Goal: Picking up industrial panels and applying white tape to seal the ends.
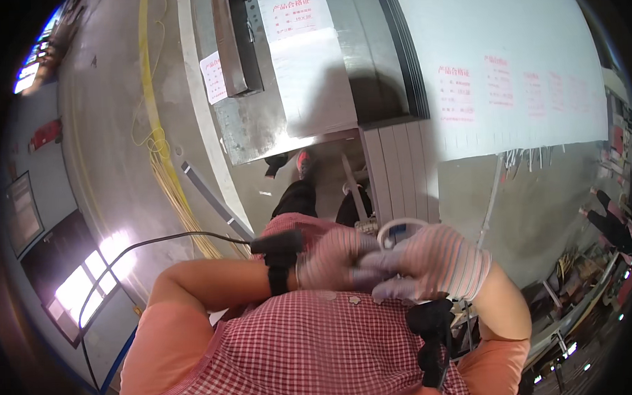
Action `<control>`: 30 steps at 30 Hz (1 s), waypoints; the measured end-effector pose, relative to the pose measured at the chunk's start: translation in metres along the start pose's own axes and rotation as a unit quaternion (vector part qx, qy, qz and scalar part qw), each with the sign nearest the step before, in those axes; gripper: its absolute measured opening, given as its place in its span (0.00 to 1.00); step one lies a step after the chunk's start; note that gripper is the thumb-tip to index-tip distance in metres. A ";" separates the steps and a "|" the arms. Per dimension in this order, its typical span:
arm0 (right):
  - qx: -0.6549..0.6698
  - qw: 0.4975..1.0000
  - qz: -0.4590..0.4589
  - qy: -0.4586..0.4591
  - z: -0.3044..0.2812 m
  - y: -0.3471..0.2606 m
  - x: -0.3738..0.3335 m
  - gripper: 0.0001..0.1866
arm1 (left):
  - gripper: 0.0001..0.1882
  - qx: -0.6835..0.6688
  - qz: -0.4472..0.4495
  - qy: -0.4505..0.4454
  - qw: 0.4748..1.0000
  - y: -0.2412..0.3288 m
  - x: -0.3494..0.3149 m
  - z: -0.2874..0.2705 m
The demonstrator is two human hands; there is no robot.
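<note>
The gloved left hand (pixel 325 260) and right hand (pixel 443 259) meet before the checked apron (pixel 286 338); blur hides whether these 2 grip anything. A pale loop (pixel 402 221) arches beside the right hand, near the grey stack's lower edge (pixel 400 201); probably light and smooth, best held by its rim.

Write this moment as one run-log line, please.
left hand: striped glove, motion-blurred; right hand: striped glove, against left; pale curved loop: by right hand; red-checked apron: worn
</note>
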State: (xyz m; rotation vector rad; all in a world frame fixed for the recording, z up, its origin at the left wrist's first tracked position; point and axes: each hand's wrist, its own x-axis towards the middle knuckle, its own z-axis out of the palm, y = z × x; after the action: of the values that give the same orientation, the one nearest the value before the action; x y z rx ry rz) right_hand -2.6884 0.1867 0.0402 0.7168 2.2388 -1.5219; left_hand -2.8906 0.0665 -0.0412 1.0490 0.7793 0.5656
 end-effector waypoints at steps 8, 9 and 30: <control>0.372 0.900 0.201 0.106 0.015 0.186 0.009 0.24 | 0.16 -0.110 -0.238 0.146 0.954 -0.086 0.026 -0.074; 0.394 0.899 0.119 0.147 0.062 0.226 0.022 0.24 | 0.20 -0.137 -0.164 0.137 0.967 -0.115 0.050 -0.071; -0.085 0.866 0.149 0.469 0.104 0.037 0.037 0.49 | 0.17 0.219 0.020 0.180 0.959 -0.022 0.038 -0.036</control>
State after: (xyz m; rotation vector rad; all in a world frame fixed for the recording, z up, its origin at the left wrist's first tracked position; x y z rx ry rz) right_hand -2.6970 0.1089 -0.0463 1.9530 2.6257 -0.8657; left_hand -2.8943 0.1051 -0.0828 1.3901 1.2451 0.6454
